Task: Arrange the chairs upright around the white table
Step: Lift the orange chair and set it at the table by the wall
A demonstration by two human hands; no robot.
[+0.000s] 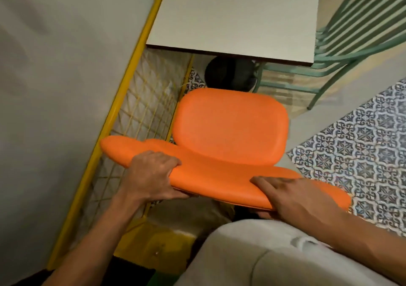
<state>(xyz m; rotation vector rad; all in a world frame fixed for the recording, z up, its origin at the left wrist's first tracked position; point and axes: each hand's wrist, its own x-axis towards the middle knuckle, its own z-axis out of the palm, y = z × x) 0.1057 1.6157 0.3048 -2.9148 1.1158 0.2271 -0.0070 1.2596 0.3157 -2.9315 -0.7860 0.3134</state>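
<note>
The white table (237, 21) stands well beyond my fingers, and the orange chair (230, 127) sits upright just short of its near edge. My left hand (151, 173) wraps the backrest's top edge, fingers pressed together over it, thumb beneath; my right hand (296, 195) lies on it, fingers together. The padding looks smooth and possibly slippery over a stiff shell, so I judge this edge the place to hold.
</note>
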